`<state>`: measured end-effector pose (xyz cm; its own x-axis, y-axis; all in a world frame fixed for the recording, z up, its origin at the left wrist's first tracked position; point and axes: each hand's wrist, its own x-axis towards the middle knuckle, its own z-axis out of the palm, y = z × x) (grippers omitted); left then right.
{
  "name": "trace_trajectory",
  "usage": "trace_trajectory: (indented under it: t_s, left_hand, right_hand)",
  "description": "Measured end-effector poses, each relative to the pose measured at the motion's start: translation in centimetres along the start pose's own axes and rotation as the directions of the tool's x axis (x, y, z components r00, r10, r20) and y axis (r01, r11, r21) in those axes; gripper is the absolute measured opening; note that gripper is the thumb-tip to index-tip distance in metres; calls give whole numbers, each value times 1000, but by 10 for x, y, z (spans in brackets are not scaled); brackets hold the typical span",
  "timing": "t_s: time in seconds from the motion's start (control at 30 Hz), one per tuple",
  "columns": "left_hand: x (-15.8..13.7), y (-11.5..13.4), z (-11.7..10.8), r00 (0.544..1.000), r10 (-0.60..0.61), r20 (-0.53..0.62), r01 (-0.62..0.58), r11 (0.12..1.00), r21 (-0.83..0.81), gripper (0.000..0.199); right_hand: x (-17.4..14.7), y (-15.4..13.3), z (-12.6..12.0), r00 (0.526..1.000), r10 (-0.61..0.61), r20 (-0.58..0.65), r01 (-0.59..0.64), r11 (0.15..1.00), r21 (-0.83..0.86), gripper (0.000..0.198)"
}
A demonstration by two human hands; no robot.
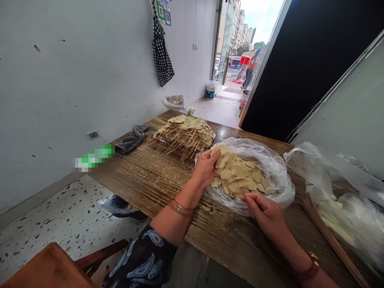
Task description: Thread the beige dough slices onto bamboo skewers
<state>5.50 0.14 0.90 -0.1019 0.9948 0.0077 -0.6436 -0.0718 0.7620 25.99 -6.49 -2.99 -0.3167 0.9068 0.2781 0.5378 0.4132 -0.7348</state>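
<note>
My left hand point(207, 166) is closed on thin, round, beige slices point(223, 157), thumb on top, at the left side of a clear plastic bag point(280, 186). More of these slices point(256, 176) lie heaped in the open bag. At the bag's near edge, my right hand point(262, 208) is closed in a pinch beside the lowest slices; what is between its fingertips is too small to make out. Farther back on the wooden table point(156, 176) is a pile of similar slices on skewers point(192, 132), the bare sticks pointing toward me.
A dark grey cloth point(133, 139) lies at the table's left edge. To the right are another plastic bag point(345, 200) with pale contents and a wooden strip point(333, 242). An orange-brown chair point(52, 268) stands at lower left. Beyond the table, a bucket point(211, 91) stands by the open doorway.
</note>
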Motion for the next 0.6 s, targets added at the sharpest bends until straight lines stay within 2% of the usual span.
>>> trace_trajectory:
  t_s: [0.37, 0.6]
  left_hand:
    - [-4, -9, 4, 1000, -19, 22, 17, 995, 96, 36]
    - [-4, -7, 4, 995, -85, 50, 85, 996, -1, 40]
  right_hand:
    - [1, -1, 1, 998, 56, 2, -57, 998, 36, 34]
    - [2, -2, 0, 996, 84, 8, -84, 993, 88, 35]
